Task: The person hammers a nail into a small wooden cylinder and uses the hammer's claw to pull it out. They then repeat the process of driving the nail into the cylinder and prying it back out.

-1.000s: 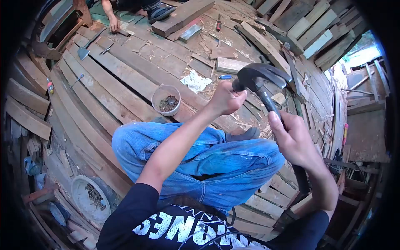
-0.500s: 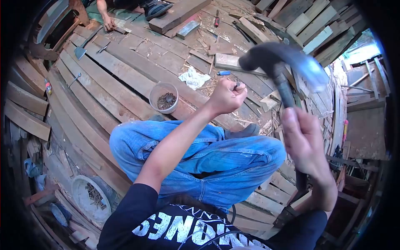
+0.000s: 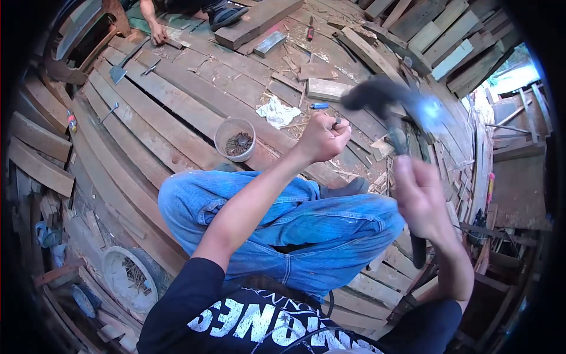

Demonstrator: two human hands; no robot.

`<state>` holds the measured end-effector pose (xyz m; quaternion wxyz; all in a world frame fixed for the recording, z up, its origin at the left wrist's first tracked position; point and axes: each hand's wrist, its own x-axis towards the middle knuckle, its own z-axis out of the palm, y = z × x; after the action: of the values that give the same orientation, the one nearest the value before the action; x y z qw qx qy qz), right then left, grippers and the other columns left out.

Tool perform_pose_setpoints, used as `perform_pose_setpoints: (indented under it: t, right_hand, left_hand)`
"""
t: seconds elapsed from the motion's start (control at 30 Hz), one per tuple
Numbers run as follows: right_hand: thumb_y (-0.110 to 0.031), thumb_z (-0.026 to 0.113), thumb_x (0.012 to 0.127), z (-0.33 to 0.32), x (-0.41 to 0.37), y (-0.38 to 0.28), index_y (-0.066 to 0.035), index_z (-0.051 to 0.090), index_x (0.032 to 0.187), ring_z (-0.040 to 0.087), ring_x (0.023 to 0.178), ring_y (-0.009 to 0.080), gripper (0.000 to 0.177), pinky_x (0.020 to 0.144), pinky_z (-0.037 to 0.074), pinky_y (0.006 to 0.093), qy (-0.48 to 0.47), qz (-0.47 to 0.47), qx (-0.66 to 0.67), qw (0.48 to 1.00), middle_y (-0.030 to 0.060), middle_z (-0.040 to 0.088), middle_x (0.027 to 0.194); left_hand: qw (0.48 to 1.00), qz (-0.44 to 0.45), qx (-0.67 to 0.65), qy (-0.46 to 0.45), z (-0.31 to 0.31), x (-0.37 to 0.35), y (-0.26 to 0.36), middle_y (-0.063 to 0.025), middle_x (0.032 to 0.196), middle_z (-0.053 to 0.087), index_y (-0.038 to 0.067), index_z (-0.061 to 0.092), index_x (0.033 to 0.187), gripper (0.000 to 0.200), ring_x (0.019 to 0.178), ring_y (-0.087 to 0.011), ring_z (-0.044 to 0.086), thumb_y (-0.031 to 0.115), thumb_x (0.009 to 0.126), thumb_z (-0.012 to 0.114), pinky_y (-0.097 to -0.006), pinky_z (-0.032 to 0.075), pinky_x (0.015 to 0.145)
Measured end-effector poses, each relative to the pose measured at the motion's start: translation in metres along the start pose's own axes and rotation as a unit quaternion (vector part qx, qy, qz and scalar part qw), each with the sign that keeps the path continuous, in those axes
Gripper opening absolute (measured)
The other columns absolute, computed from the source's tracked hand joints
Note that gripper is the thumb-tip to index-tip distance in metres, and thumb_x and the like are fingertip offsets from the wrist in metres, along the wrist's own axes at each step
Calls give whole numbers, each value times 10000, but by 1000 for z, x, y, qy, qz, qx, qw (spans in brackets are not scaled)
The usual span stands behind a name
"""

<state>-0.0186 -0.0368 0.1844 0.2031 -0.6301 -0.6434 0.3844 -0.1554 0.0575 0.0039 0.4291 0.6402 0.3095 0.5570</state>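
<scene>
A hammer (image 3: 377, 100), its head blurred, is held up above the plank floor (image 3: 203, 115) by the right hand (image 3: 421, 197), whose fingers are clenched around the handle. The fingers of the left hand (image 3: 325, 138) are curled tightly around a small dark metal piece (image 3: 337, 123), most of it hidden; the hammer head is seen near this fist, apart from it. Beside the left wrist, a clear tub (image 3: 236, 139) of nails is set on the floor, with a white cloth (image 3: 276, 113) and a small blue object (image 3: 319, 106) lying beyond. Toward the floor's far left corner, a piece of wood (image 3: 173, 43) is touched by a co-worker's hand (image 3: 158, 33). A red-handled tool (image 3: 310, 32) is laid near the far edge.
</scene>
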Motion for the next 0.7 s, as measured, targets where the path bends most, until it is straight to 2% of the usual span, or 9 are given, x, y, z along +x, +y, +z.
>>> perform_pose_setpoints:
  t: [0.03,0.07,0.13,0.2,0.3,0.43,0.6,0.67,0.7]
  right_hand:
    - [-321,448,966,-1,2,-3,5,502,698,338,482,98,425,447,307,314,-61,39,-116,991,-34,378,519]
    - [-321,448,966,-3,1,-5,5,502,698,338,482,98,425,447,307,314,-56,38,-117,991,-34,378,519]
    - [-317,451,967,-3,0,-6,8,504,698,340,485,90,425,446,303,302,-43,10,-24,999,-34,374,512]
    - [-311,452,970,-10,-4,-14,1,499,689,354,479,78,422,441,301,284,-34,18,13,999,-41,384,504]
    - [-309,450,971,-10,-7,-17,-23,486,674,362,465,71,415,439,307,270,8,42,109,993,-51,398,502]
    - [-305,457,968,-3,4,-1,-23,482,673,360,459,75,409,443,315,277,-58,18,-125,990,-47,408,513]
    - [-318,465,963,-16,-9,-17,-3,496,681,360,455,99,424,443,318,299,15,41,120,992,-2,430,512]
    - [-339,455,963,-12,-5,-6,10,508,682,375,460,107,451,446,324,318,2,13,133,991,11,433,507]
    - [-345,450,964,-5,-1,-2,10,509,678,378,463,105,460,448,326,323,-33,40,37,998,5,426,507]
  left_hand:
    - [1000,4,-1,-3,2,1,0,28,440,259,49,305,484,426,454,-42,250,23,802,588,-271,262,418]
    - [1000,6,4,5,3,1,1,-10,435,264,36,303,486,401,422,-79,269,19,785,569,-292,264,416]
    - [1000,-1,8,15,4,-2,-1,-48,430,269,23,300,487,377,389,-117,288,14,769,550,-313,265,414]
    - [999,-26,-29,-7,3,-3,-2,61,446,265,58,302,481,434,453,-32,257,7,808,582,-264,263,422]
    - [999,-19,-28,-3,1,-2,-4,60,447,266,54,319,479,425,454,-32,260,10,812,581,-256,261,421]
    - [999,-23,-5,30,4,-1,0,53,444,265,47,327,478,424,455,-34,255,20,812,586,-261,249,416]
    - [1000,-21,-20,-1,1,-2,-5,53,436,269,50,314,468,441,452,-31,263,34,803,600,-267,249,416]
    - [999,-26,-20,-14,-1,-3,-5,57,450,330,45,384,502,371,453,-21,296,39,800,606,-260,263,416]
    - [999,-24,-19,-15,-1,-4,-7,57,450,330,45,384,502,371,453,-21,296,39,800,606,-260,263,416]
